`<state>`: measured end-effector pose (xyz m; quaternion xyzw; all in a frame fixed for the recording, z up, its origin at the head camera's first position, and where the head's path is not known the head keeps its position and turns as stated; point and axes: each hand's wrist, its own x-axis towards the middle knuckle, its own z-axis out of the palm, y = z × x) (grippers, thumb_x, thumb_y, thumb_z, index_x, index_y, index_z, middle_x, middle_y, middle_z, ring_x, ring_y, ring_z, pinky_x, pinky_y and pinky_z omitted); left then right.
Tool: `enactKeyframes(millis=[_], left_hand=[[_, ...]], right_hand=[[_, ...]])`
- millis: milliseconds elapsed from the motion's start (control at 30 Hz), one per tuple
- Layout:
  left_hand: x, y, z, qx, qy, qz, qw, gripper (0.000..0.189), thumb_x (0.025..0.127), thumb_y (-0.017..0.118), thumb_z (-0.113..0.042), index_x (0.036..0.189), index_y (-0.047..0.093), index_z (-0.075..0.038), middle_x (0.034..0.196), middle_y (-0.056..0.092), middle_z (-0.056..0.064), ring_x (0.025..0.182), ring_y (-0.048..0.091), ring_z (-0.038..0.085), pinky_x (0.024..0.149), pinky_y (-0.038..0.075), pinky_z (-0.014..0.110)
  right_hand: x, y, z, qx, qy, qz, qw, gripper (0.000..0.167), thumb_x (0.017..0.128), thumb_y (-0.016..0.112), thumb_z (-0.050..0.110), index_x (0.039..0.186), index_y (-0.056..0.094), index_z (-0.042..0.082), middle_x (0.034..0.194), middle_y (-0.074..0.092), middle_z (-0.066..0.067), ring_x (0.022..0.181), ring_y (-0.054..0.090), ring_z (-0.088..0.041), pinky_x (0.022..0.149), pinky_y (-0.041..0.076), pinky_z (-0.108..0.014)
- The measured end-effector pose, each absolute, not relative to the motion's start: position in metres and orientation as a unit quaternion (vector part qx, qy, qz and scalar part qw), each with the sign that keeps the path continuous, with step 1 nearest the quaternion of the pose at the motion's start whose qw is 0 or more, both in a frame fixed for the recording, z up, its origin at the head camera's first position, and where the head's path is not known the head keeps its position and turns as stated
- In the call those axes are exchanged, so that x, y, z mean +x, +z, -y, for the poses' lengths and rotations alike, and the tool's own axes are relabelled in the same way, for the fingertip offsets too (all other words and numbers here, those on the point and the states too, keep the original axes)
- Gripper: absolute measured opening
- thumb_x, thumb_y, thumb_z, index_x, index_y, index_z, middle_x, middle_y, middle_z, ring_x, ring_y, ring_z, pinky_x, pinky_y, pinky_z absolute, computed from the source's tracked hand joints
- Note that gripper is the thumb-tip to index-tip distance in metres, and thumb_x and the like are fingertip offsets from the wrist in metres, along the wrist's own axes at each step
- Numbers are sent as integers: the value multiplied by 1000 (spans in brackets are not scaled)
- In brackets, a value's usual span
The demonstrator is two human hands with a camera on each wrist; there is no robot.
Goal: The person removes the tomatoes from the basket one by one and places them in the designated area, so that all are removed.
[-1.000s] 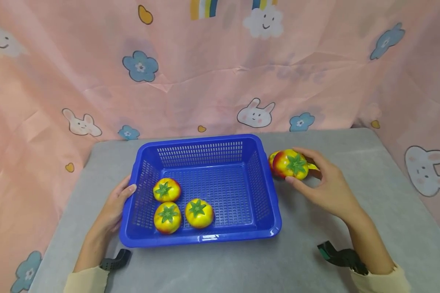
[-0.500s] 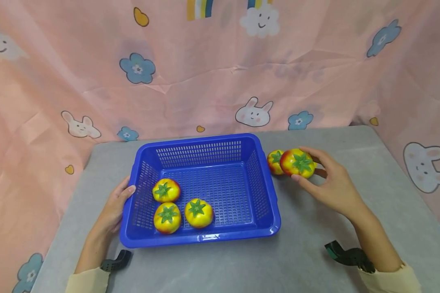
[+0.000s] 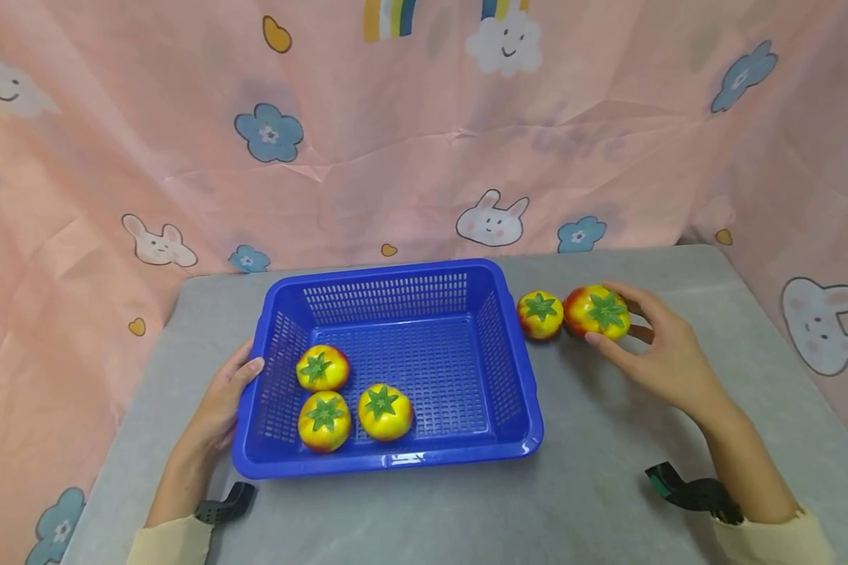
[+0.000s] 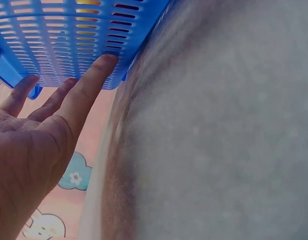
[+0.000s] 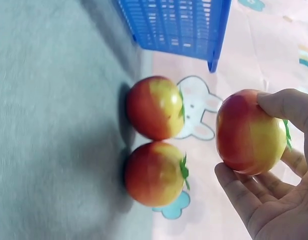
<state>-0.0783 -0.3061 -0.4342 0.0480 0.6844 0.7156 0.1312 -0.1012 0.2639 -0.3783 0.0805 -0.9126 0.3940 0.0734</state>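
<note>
My right hand [image 3: 660, 345] holds a yellow-and-red tomato [image 3: 599, 311] with a green star-shaped leaf top, thumb and fingertips on its sides. In the right wrist view, the held tomato [image 5: 250, 132] is raised off the table. Two more tomatoes sit there side by side, a nearer one [image 5: 155, 107] and another [image 5: 155, 174]. From the head view only one tomato [image 3: 540, 315] shows beside the basket; the other is hidden. My left hand [image 3: 222, 396] grips the left side of the blue basket [image 3: 389, 464], thumb at the rim, fingers [image 4: 84, 95] against the slotted outer wall.
Inside the basket, three similar tomatoes sit at the left: one at the back [image 3: 323, 367], one in front [image 3: 324, 421] and one to the right [image 3: 385, 412]. The grey table [image 3: 466, 518] meets a pink printed curtain [image 3: 396, 157] at the back.
My right hand has shifted to the right with its tomato, uncovering the tomato beside the basket. The left hand and the basket have stayed put.
</note>
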Motion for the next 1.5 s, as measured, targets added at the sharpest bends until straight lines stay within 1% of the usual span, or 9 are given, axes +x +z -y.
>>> enactKeyframes(millis=[33,167,200,300,367,433,700,1200,1500], left_hand=[[-79,-435,306,51,715,-685,130,60,116,38,-23,169,15,-5,132,68,-13,111,75,9,88,67,33],[-80,-435,306,58,715,-684,134,61,116,37,-24,169,14,-6,135,66,-14,113,74,9,89,66,33],[-80,-436,306,59,715,-684,135,61,116,37,-24,169,13,-6,135,66,-14,114,74,8,90,66,33],[-80,-436,305,58,715,-683,137,62,116,36,-24,170,12,-6,136,65,-15,115,74,8,90,66,33],[-80,-436,305,54,716,-683,137,62,116,37,-24,170,11,-6,136,65,-15,115,74,8,90,66,33],[-80,-437,305,52,718,-680,137,62,116,37,-24,169,12,-5,135,66,-14,114,74,8,90,66,33],[-79,-437,305,50,718,-681,137,62,116,37,-25,169,12,-6,134,67,-14,113,74,9,90,66,34],[-80,-439,305,73,725,-670,143,59,116,35,-23,170,14,-9,137,66,-13,114,75,10,89,66,35],[-78,-436,307,68,736,-658,141,55,116,36,-23,168,20,-12,134,69,-10,111,76,11,88,67,35]], right_hand=[[-101,-379,-266,79,393,913,72,71,92,84,20,155,51,15,149,59,-16,122,50,2,88,37,9],[-102,-380,-274,76,385,917,67,72,92,83,21,156,50,15,150,58,-18,126,55,-21,88,35,10],[-102,-381,-276,76,384,918,66,73,92,83,21,156,49,15,150,57,-18,126,55,-20,88,35,10],[-103,-384,-282,76,385,917,70,73,92,84,19,156,49,15,150,57,-18,123,52,0,88,36,9],[-104,-386,-286,76,388,916,73,73,92,84,17,156,49,14,149,58,-18,118,47,13,88,37,9],[-105,-388,-291,73,391,914,75,73,92,83,15,156,49,14,147,57,-16,115,43,20,88,37,9],[-106,-394,-309,69,384,918,72,74,94,82,19,158,46,13,147,56,-24,114,39,24,85,37,10],[-112,-400,-321,58,365,926,82,75,93,82,19,157,46,6,148,54,-29,110,34,25,82,35,11],[-116,-402,-324,61,374,922,77,74,95,81,20,158,45,5,151,52,-29,111,34,26,84,35,10]])
